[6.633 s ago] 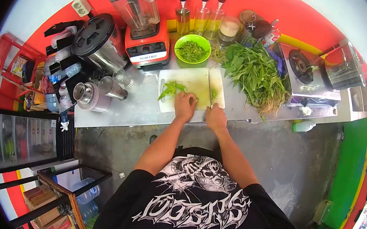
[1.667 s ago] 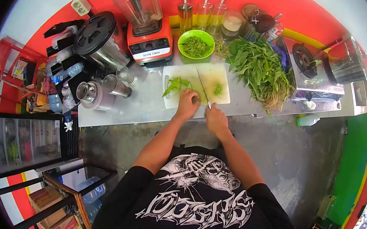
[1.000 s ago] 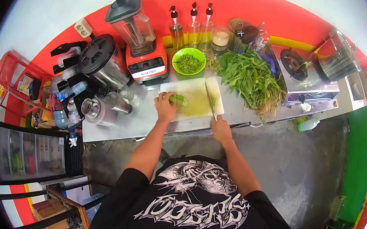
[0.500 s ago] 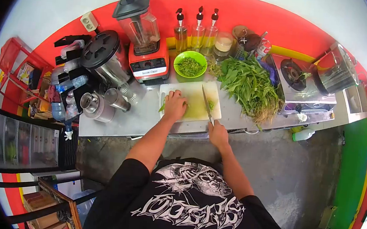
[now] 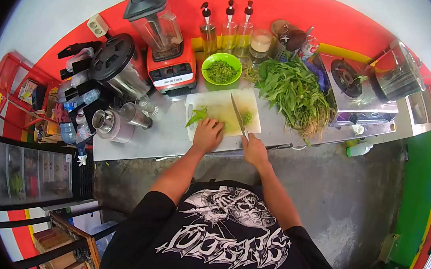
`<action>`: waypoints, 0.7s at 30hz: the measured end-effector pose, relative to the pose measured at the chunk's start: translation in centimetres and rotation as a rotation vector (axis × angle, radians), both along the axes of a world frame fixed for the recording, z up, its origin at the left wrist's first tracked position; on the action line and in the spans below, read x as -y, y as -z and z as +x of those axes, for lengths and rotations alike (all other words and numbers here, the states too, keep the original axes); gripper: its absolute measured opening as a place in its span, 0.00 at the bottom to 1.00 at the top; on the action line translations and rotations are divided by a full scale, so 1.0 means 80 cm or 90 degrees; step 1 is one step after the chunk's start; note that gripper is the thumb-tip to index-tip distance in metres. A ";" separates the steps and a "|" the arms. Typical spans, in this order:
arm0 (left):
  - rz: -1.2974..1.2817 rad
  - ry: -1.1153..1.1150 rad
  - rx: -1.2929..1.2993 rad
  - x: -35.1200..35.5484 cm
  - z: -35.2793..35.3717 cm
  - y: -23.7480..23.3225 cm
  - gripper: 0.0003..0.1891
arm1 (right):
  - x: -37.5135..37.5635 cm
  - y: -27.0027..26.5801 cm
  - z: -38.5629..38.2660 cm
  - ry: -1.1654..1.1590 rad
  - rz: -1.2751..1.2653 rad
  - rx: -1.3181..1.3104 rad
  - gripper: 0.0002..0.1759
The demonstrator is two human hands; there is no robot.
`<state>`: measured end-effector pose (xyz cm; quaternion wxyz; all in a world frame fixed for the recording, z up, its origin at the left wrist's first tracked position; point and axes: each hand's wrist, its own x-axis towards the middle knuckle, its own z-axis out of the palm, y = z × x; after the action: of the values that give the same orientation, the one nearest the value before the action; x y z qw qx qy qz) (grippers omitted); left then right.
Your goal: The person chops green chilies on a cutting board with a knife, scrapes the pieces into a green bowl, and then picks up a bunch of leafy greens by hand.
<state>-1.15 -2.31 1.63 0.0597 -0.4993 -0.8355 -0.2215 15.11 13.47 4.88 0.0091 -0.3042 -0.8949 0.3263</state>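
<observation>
My left hand [image 5: 208, 135] rests on the front left of the white cutting board [image 5: 222, 104], its fingers bent and close together; whatever is under them is hidden. Just beyond those fingers lie some green leaves [image 5: 197, 116]. My right hand [image 5: 255, 150], at the board's front edge, is closed around the handle of a knife [image 5: 238, 111], whose blade points away from me across the board. Chopped greens [image 5: 247, 118] sit right of the blade. A green bowl [image 5: 220, 87] of cut greens stands behind the board.
A big bunch of leafy stems [image 5: 296, 93] lies right of the board, beside a gas stove [image 5: 344, 108]. Pump bottles [image 5: 228, 36] and a red blender [image 5: 172, 69] stand behind. Metal cups [image 5: 136, 115] are on the left.
My left hand has moved toward the counter's front edge, uncovering more of the leaves on the board. The knife has shifted slightly left with my right hand, and the whole view has tilted a little.
</observation>
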 end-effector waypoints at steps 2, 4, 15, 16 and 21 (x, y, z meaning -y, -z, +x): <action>-0.007 0.018 -0.008 0.011 0.006 -0.006 0.18 | 0.007 -0.003 -0.006 -0.006 -0.012 0.022 0.23; 0.046 -0.012 -0.024 0.018 0.008 -0.007 0.22 | 0.016 0.000 -0.011 -0.003 -0.026 0.068 0.24; 0.171 -0.096 0.119 0.001 -0.015 0.020 0.08 | 0.020 0.005 -0.024 0.006 -0.037 0.122 0.23; 0.182 -0.114 0.091 -0.002 -0.016 0.019 0.07 | 0.016 0.003 -0.023 0.004 -0.035 0.119 0.23; 0.142 -0.068 0.020 0.023 -0.023 0.019 0.11 | 0.000 -0.012 -0.015 -0.021 -0.006 0.113 0.24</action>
<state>-3.02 -4.17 0.14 0.1136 -0.4409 -0.8318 -0.3174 13.92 13.46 5.82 -0.0772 -0.3172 -0.8957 0.3020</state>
